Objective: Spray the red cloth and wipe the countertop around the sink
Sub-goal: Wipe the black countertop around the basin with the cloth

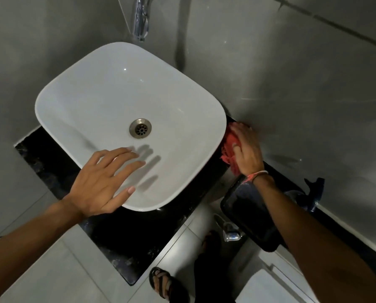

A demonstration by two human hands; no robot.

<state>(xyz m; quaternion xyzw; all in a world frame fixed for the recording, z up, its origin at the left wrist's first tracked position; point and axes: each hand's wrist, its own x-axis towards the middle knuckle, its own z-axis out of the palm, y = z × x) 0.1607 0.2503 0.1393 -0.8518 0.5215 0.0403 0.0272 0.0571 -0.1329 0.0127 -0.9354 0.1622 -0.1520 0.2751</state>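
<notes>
A white vessel sink [182,101] stands on a black stone countertop [125,235]. My right hand [247,147] presses the red cloth [227,147] flat on the narrow strip of countertop between the sink's right side and the grey wall; most of the cloth is hidden under the hand. My left hand [99,182] hovers over the sink's near rim with its fingers spread and nothing in it. A dark spray bottle [311,193] stands by the wall behind my right forearm, partly hidden.
A chrome tap [141,18] rises behind the sink. A black toilet seat [248,217] with a chrome valve [232,234] lies below the counter on the right. My sandalled foot [163,283] stands on the pale tiled floor [58,276].
</notes>
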